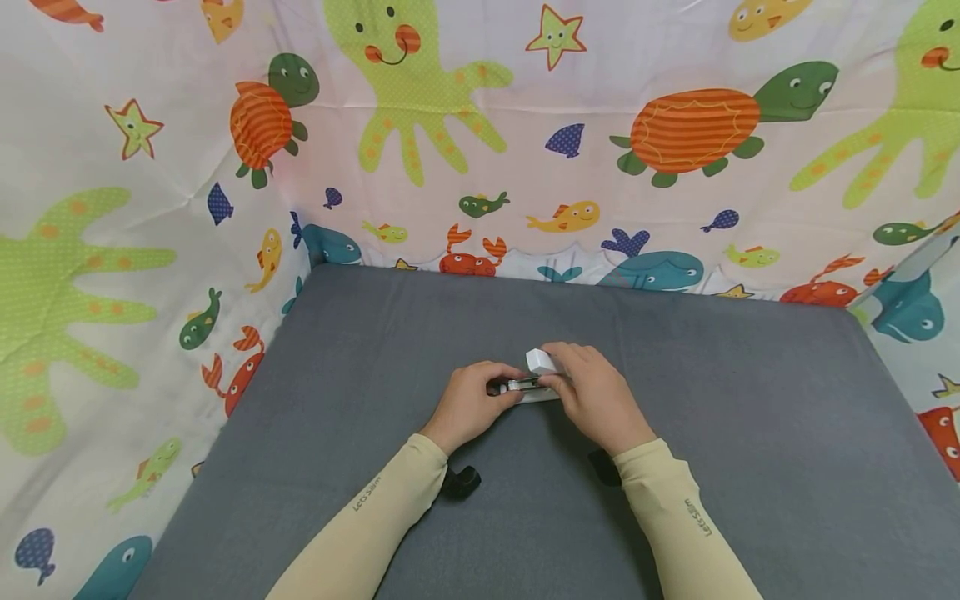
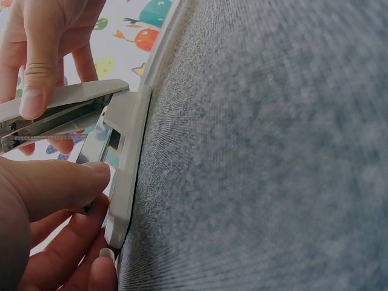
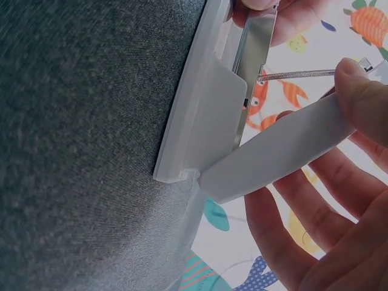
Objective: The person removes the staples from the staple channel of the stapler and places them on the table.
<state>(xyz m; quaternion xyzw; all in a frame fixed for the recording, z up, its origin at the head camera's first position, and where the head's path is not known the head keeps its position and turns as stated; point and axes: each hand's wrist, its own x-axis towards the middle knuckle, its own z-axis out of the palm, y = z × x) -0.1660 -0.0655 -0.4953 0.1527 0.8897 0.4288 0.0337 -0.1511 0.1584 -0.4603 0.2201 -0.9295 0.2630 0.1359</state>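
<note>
A white stapler (image 1: 537, 395) sits on the grey cloth with its top cover (image 3: 279, 151) swung up from the base (image 2: 130, 157). Inside, the metal staple channel (image 3: 256, 48) is exposed, and a thin spring (image 3: 297, 75) stretches from it to the raised cover. My right hand (image 1: 596, 392) grips that cover between thumb and fingers. With its thumb and fingers, my left hand (image 1: 471, 404) pinches the metal channel near the front end of the stapler. Whether staples lie in the channel cannot be made out.
Grey cloth (image 1: 420, 333) covers the table. A white curtain (image 1: 480, 83) printed with sea animals stands behind it and along both sides. Dark wrist straps (image 1: 461, 482) hang beneath the sleeves.
</note>
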